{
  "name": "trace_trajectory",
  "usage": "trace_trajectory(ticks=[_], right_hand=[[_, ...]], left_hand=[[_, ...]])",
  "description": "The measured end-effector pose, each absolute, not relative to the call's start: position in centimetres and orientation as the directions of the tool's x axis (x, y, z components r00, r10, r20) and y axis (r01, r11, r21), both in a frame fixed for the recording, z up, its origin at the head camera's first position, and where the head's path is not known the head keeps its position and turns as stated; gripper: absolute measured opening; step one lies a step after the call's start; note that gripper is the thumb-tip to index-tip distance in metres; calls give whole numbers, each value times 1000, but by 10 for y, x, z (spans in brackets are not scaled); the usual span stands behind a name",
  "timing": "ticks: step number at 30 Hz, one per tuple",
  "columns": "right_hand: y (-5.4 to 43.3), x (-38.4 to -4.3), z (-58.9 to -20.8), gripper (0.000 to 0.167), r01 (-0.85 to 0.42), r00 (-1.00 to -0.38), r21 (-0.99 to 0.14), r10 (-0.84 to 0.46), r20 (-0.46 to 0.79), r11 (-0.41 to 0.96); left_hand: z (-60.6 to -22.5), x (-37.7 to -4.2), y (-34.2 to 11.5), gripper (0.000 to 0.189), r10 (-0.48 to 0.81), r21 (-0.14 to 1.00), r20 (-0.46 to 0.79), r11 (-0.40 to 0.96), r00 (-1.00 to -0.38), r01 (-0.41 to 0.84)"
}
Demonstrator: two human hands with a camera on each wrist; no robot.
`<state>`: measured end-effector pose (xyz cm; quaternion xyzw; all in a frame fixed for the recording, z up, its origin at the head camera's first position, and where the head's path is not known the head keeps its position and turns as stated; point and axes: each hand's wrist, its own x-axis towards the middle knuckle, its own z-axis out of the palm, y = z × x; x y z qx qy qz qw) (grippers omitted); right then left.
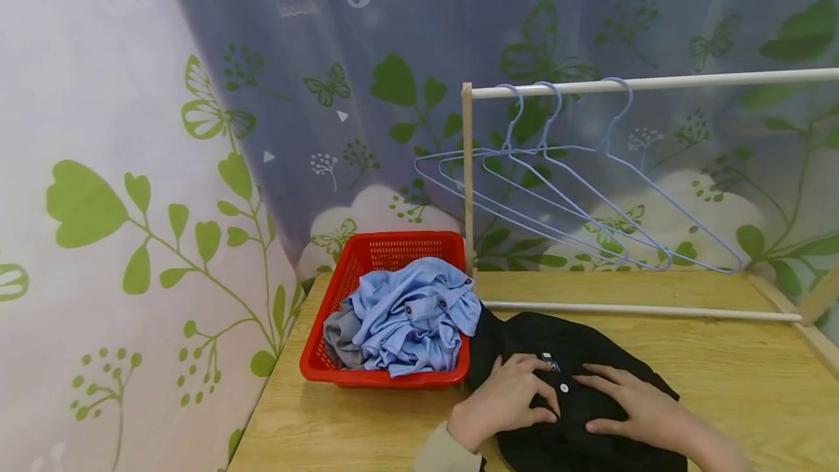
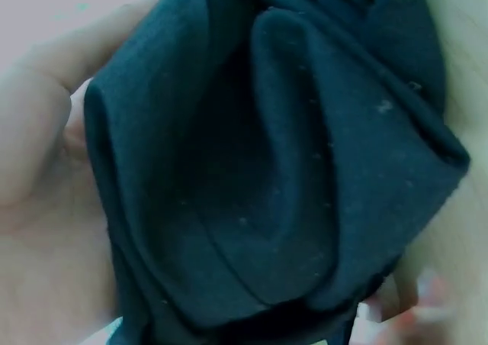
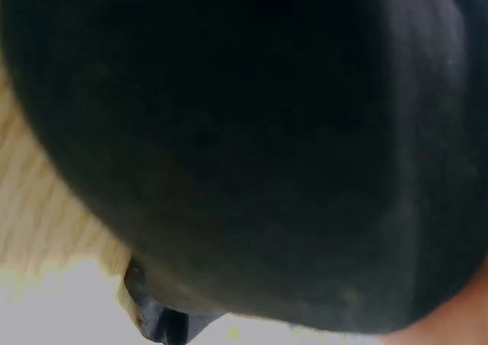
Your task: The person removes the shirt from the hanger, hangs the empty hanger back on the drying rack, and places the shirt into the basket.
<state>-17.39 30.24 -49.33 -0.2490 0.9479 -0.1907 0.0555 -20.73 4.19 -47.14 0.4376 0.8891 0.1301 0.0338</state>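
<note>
A black shirt (image 1: 577,333) lies spread on the wooden table, with a white button and a small label on it. My left hand (image 1: 514,395) rests on the shirt's left part, its fingers loosely bent over the cloth near the label. On the other side of the button, my right hand (image 1: 632,406) lies with fingers spread and nearly straight on the fabric. In the left wrist view, folds of black cloth (image 2: 259,169) bulge beside the palm. Black cloth (image 3: 229,146) fills most of the right wrist view and hides the right fingers.
A red plastic basket (image 1: 400,381) holds a blue shirt (image 1: 419,312) and a grey garment (image 1: 342,333), left of the black shirt. Behind stands a rack with a white rail (image 1: 688,81), from which three blue hangers (image 1: 619,130) hang. A patterned curtain (image 1: 295,28) backs the table.
</note>
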Motion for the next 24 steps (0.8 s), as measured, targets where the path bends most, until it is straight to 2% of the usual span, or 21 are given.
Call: trace_trajectory(ticks=[2,4,8,10,12,15,18,21,24], right_hand=[[304,-171,-495,70,-460,-868,-398,-496,14,794],[307,-168,-494,70,-492,-858,-400,-508,73,773],[314,-157,-491,84,-585,-808,-430,-540,235,688],[317,-153,-492,97,-631,-775,-421,-561,292,652],[320,-150,-495,109,-668,-744,-368,-584,324,646],[321,-148,-503,124,-646,-762,-270,-577,295,714],[318,-153,-509,134,-574,-818,-221,-536,210,789],[314,-165,-509,141,-512,-858,-239,-503,103,825],[310,-179,-506,146,-491,-858,-299,-514,4,818]], left_hand=[[-468,-205,42,8,776,268,72,590,-627,761],[-463,-204,41,16,753,269,119,603,-648,751],[-455,-203,38,63,683,237,208,660,-700,713],[-456,-203,35,88,656,219,185,698,-731,682],[-460,-204,31,105,638,220,118,730,-761,647],[-471,-205,28,113,609,272,-3,764,-793,585],[-481,-208,29,115,572,315,-74,791,-817,525],[-487,-212,31,120,544,310,-109,814,-832,491],[-489,-216,34,125,538,266,-136,829,-832,492]])
